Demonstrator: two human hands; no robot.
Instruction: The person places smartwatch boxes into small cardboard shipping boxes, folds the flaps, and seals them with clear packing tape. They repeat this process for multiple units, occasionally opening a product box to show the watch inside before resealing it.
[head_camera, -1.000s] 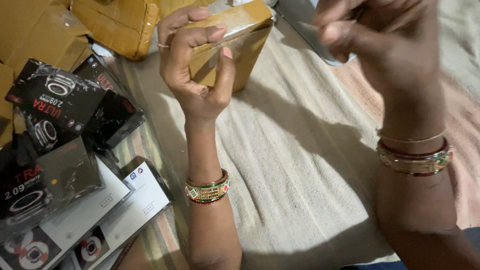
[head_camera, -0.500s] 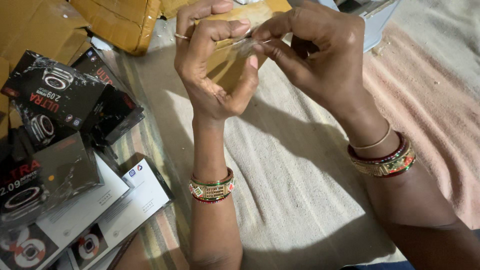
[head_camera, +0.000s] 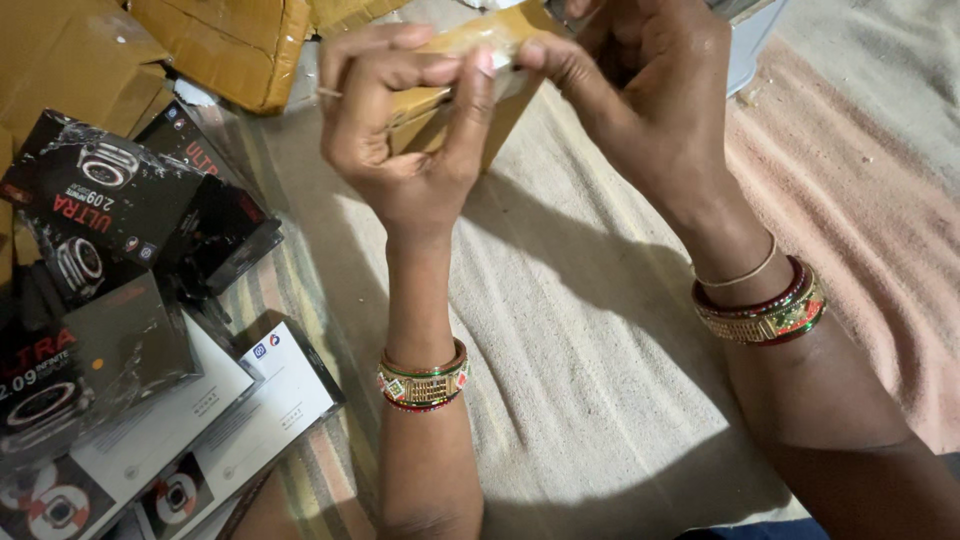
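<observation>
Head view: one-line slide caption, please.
Left hand and right hand pinch a small clear piece together above a cloth, black boxes alongside.

Right hand has joined left hand, fingertips now meeting.

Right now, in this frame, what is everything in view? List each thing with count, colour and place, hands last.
Glossy black smartwatch boxes: several, black with red lettering, piled at left.
White flat smartwatch boxes: at least two, white with black edges, lower left.
Brown cardboard cartons: several, tan, top left.
Small tan cardboard box: one, top centre, behind the hands.
Beige woven cloth: one, spread under the arms.
Pink cloth: one, at right.
Bangles: gold, red and green, on both wrists.
Left hand: pinches something small, unclear what.
Right hand: fingertips meet the left's.
</observation>
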